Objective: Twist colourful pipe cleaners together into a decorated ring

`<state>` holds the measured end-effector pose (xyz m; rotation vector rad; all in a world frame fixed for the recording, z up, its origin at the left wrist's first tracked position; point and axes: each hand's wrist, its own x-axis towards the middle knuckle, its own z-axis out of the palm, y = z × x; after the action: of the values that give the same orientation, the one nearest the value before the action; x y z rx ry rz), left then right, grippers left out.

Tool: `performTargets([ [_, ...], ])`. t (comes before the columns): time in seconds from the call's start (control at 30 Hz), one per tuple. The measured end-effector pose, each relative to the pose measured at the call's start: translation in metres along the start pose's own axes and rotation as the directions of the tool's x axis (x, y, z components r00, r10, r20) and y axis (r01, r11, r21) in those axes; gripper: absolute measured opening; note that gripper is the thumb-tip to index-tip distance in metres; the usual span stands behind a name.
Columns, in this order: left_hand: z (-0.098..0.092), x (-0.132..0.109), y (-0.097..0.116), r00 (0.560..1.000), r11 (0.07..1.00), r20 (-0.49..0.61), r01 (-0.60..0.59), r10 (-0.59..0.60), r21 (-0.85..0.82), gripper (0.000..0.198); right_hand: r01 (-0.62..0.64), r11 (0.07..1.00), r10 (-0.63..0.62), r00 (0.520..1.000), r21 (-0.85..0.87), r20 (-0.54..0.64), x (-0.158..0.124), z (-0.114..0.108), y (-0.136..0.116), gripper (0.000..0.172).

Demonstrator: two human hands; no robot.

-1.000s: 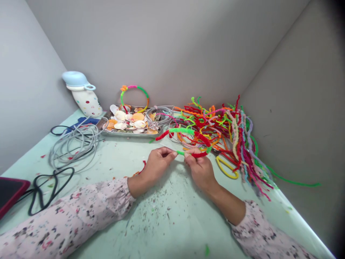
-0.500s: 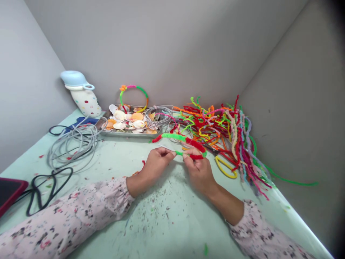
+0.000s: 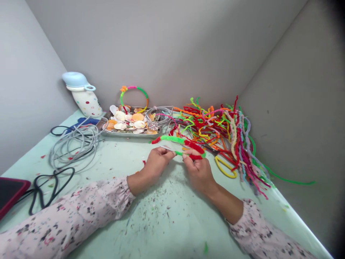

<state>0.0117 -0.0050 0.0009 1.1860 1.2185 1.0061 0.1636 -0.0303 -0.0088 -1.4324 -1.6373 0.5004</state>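
Observation:
Both my hands hold one wire ring (image 3: 176, 140) wrapped in green and red pipe cleaner, just above the pale green table. My left hand (image 3: 156, 163) pinches the bare wire end of the ring between thumb and fingers. My right hand (image 3: 198, 169) grips the wrapped red and green part close beside it. The ring lies almost flat and arcs away from me toward the pile of pipe cleaners (image 3: 223, 129).
A metal tray (image 3: 129, 133) of seashells stands at the back, with a finished colourful ring (image 3: 134, 97) leaning on the wall. Yellow-handled scissors (image 3: 225, 167) lie right of my hands. Grey wire coils (image 3: 72, 144), a black cable (image 3: 43, 187), a spotted bottle (image 3: 83, 95) and a red-edged device (image 3: 10, 192) are at left.
The ring has tipped lower and flatter toward the table, and both hands have shifted slightly left while keeping their grip.

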Motion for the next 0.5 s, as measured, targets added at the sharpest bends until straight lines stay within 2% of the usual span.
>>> performTargets([
  [0.17, 0.0002, 0.0023, -0.0037, 0.999, 0.999, 0.016, -0.036, 0.036, 0.033, 0.027, -0.125, 0.98, 0.121, 0.992, 0.152, 0.036, 0.0025, 0.0019, 0.003, 0.024],
  [0.5, -0.0001, 0.0016, -0.0022, 0.999, 0.999, 0.031, -0.042, 0.041, 0.027, 0.023, -0.158, 0.966, 0.151, 0.987, 0.203, 0.048, 0.004, 0.0035, 0.0039, 0.023],
])
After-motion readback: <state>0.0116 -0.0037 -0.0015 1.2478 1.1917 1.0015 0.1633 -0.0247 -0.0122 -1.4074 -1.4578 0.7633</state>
